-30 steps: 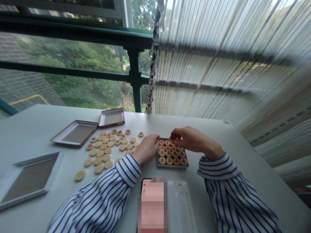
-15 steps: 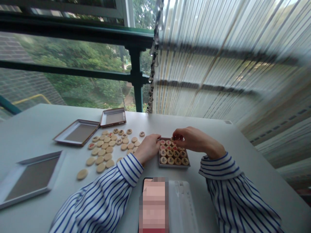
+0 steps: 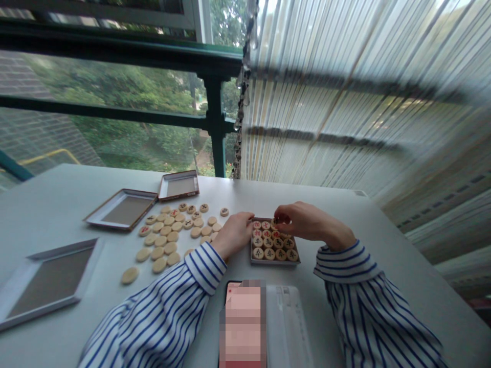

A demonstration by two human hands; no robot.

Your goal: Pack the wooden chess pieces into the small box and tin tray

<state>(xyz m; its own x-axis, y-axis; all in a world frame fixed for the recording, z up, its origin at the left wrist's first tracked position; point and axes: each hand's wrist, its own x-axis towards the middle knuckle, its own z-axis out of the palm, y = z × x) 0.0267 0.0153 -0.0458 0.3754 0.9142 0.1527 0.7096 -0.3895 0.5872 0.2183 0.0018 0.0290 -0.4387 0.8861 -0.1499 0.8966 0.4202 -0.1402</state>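
Observation:
A shallow box [image 3: 275, 262] holds rows of round Chinese chess pieces [image 3: 280, 254], with red and black characters facing up. At its far edge my right hand [image 3: 303, 221] is closed in a pinch on a chess piece [image 3: 274, 222], partly hidden by the fingers. My left hand [image 3: 237, 232] grips the box's left side near the far corner; its fingertips are partly hidden. To the left of that hand, loose chess pieces [image 3: 157, 253] are spread on the table, most of them blank side up and a few showing characters.
A box lid [image 3: 120, 227] and a smaller tray [image 3: 179, 196] lie at the back left, a larger grey tray [image 3: 46, 313] at the left edge. A phone [image 3: 230, 289] and a white device [image 3: 286, 327] lie in front on the white table [image 3: 345, 317]. Window and string curtain stand behind.
My right hand has shifted very slightly right and down with the chess piece, at the box's far edge. My left hand, the box and the loose pieces look unmoved.

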